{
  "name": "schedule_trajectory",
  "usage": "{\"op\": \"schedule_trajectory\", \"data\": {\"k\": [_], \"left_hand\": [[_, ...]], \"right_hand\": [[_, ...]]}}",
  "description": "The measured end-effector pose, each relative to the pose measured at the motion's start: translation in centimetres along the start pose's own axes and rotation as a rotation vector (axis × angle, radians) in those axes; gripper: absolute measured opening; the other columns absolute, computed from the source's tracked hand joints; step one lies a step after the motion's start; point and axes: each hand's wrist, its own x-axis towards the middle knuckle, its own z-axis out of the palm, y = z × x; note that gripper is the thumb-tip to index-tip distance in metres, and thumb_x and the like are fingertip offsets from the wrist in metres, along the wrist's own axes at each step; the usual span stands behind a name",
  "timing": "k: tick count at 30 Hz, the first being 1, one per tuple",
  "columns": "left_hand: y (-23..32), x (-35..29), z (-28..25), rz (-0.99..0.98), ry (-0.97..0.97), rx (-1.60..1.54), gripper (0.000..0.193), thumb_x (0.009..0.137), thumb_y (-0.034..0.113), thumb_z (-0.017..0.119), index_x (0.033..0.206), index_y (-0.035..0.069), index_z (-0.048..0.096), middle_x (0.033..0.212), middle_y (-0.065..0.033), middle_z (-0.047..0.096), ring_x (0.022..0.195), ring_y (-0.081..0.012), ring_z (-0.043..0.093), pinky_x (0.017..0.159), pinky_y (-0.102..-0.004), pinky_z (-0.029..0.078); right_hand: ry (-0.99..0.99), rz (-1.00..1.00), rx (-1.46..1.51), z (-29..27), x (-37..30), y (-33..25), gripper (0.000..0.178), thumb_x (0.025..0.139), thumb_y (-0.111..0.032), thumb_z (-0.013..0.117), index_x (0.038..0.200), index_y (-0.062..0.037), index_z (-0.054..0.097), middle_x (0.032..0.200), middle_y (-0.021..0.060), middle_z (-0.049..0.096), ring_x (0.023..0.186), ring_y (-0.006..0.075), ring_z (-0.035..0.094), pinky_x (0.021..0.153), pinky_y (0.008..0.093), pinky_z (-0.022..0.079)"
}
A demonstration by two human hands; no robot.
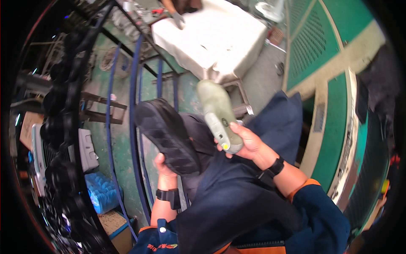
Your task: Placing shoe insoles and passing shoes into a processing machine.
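My left hand (166,170) grips a black shoe (168,134) near its heel end. The shoe is tilted with its dark, patterned sole turned up, and my fingers beneath it are mostly hidden. Held in my right hand (248,143) is an olive-green shoe last (216,101), pointing away from me. My thumb lies along its near end, beside a pale strip with a small square hole and a yellow dot. The shoe and the last are apart, both above my lap.
Blue metal rack posts (134,106) stand on my left, by a row of black, shoe-like items (55,139). A blue plastic bag (101,192) lies low there. Ahead, another person's gloved hand (178,20) rests at a white-covered table (207,36). Green machine panels (311,36) line the right.
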Motion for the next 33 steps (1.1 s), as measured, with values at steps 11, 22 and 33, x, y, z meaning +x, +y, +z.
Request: {"op": "schedule_trajectory", "data": {"k": [11,22,33], "left_hand": [[1.5,-4.7,1.6,0.217,0.232,0.266,0.105,0.065,0.034,0.078,0.152,0.009,0.024,0.143,-0.0132,0.044,0.130,-0.0302,0.048,0.107,-0.0432,0.042],[7.2,-3.1,9.3,0.544,0.064,1.680,0.053,0.071,0.032,0.084,0.106,-0.001,0.060,0.103,-0.0199,0.065,0.106,-0.0383,0.061,0.101,-0.0454,0.042],[14.0,5.7,5.5,1.027,0.210,2.050,0.027,0.075,0.022,0.075,0.082,0.006,0.054,0.077,-0.0141,0.056,0.076,-0.0369,0.053,0.070,-0.0456,0.039]], "right_hand": [[0.145,-0.249,-0.162,5.0,12.0,-3.7,0.041,0.100,-0.026,0.050,0.133,-0.0009,0.045,0.113,0.0217,0.064,0.090,0.0268,0.070,0.068,0.0351,0.059],[-0.179,0.072,-0.641,12.3,5.2,-0.6,0.062,0.095,-0.018,0.058,0.150,-0.0037,0.033,0.142,0.0089,0.047,0.126,0.0180,0.050,0.100,0.0316,0.045],[-0.211,-0.077,-0.746,15.3,4.9,-2.3,0.050,0.096,-0.013,0.055,0.142,0.0016,0.042,0.138,0.0173,0.051,0.118,0.0269,0.060,0.089,0.0359,0.053]]}}
